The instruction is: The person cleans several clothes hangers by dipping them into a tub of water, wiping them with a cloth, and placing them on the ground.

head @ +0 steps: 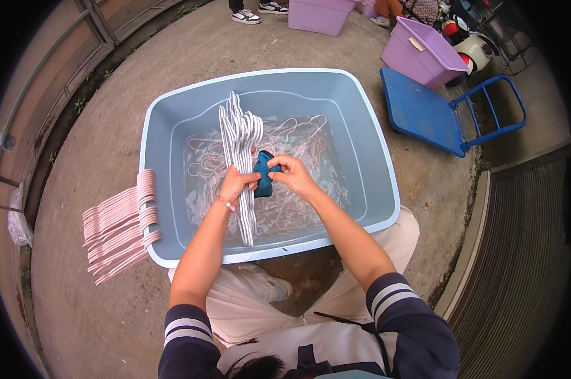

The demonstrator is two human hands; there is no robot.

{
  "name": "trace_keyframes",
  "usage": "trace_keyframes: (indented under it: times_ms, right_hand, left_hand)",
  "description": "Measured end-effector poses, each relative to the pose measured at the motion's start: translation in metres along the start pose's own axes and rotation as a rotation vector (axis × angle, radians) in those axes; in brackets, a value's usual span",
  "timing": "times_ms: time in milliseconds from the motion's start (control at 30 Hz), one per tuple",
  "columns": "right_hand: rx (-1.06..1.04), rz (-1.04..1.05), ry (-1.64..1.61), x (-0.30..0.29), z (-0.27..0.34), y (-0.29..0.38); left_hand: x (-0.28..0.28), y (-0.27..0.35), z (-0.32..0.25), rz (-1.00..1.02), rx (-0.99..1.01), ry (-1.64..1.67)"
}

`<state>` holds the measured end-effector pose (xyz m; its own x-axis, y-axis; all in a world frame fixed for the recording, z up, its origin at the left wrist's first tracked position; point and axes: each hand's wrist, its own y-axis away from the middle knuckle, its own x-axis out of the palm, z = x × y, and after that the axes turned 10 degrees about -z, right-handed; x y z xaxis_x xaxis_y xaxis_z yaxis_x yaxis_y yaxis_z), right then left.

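Note:
My left hand (238, 182) is closed around a bundle of white hangers (240, 142), held over a large blue-grey plastic tub (271, 253). With thumb and fingers, my right hand (292, 175) pinches a teal cloth (263, 177) beside the bundle; the left fingertips are close to the cloth too. Water fills the bottom of the tub, and many pale pink hangers (309, 137) lie tangled in it. More pink hangers (112, 218) hang by their hooks in several groups over the tub's left rim, their bodies outside it.
A blue platform trolley (423, 111) stands right of the tub, near a purple bin (423, 52). Another purple bin (319, 16) is at the top, beside a person's shoes (246, 16). A ribbed metal surface (513, 265) lies at the lower right.

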<state>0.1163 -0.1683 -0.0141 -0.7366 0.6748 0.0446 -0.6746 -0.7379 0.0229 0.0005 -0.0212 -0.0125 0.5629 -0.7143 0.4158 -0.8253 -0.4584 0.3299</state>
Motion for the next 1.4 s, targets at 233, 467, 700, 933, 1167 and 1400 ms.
trace_keyframes:
  times_ms: [233, 467, 700, 933, 1167, 1400]
  right_hand:
    - [-0.172, -0.326, 0.651, -0.005, 0.041, 0.004]
    - [0.377, -1.011, -0.559, 0.009, -0.028, -0.015]
    - [0.44, -0.054, -1.039, -0.006, -0.064, -0.015]
    - [0.315, 0.027, -0.749, 0.017, 0.027, 0.006]
    - [0.286, -0.347, 0.162, 0.049, 0.017, -0.016]
    - [0.083, -0.212, -0.29, 0.012, -0.015, -0.017]
  left_hand:
    - [-0.015, 0.009, -0.011, -0.028, -0.045, 0.045]
    - [0.025, 0.023, -0.013, 0.174, -0.037, -0.014]
    - [0.02, 0.016, -0.011, 0.364, -0.076, -0.203]
    - [0.009, 0.017, -0.022, 0.19, -0.078, 0.11]
    - [0.012, 0.021, -0.014, 0.011, -0.083, -0.277]
    - [0.013, 0.017, -0.007, 0.143, 0.097, -0.266]
